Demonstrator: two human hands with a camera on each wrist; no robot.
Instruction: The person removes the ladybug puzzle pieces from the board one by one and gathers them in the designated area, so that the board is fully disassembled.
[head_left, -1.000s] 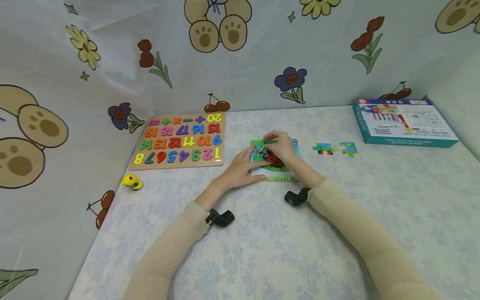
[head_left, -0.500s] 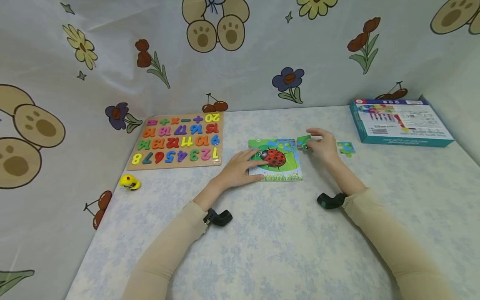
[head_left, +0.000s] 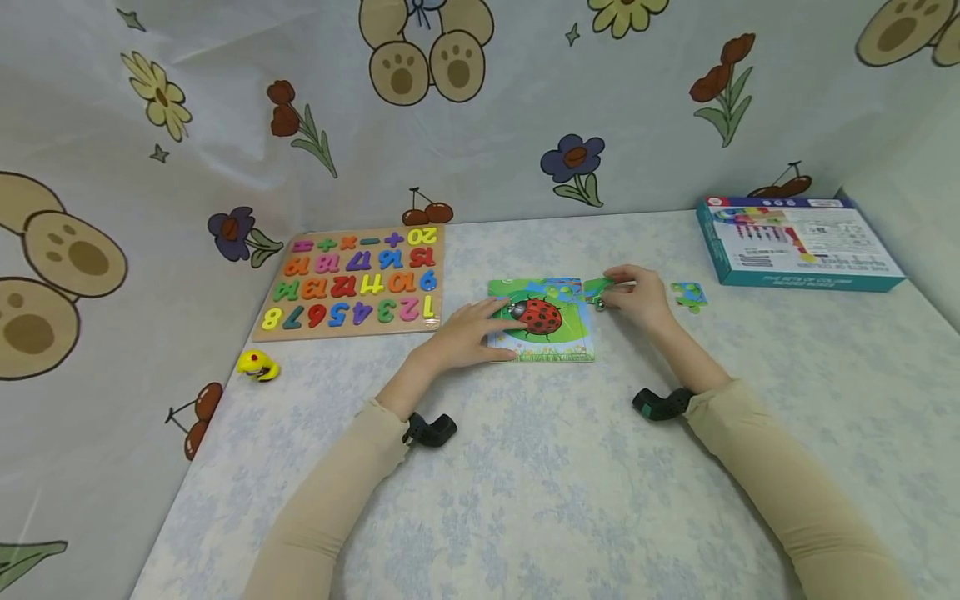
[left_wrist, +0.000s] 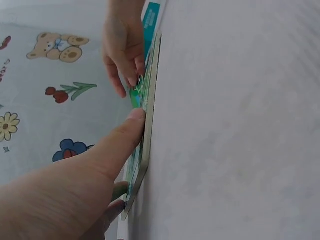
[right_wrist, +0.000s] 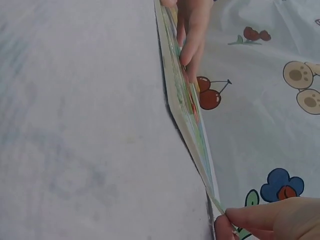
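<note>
A ladybug picture puzzle (head_left: 555,346) lies flat in its board near the middle of the table. My left hand (head_left: 467,335) rests over its left side, fingers spread and fairly straight, with the thumb along the near edge. At the puzzle's upper right edge, my right hand (head_left: 639,296) pinches a green puzzle piece (head_left: 595,288) between thumb and fingertips. The right wrist view shows the pinching fingertips (right_wrist: 250,217) right at the puzzle's end, low against the table. Just beyond the right hand lies a loose blue and green piece (head_left: 689,295).
A wooden number board (head_left: 351,331) stands at the back left, with a small yellow toy (head_left: 257,365) in front of it. In the back right corner is a flat teal-and-white box (head_left: 802,250). A printed cloth (head_left: 495,167) hangs behind the table.
My right hand has gone from over the puzzle's upper part to its right side, then slightly left with the pinched piece. The puzzle and left hand have shifted a little left.
</note>
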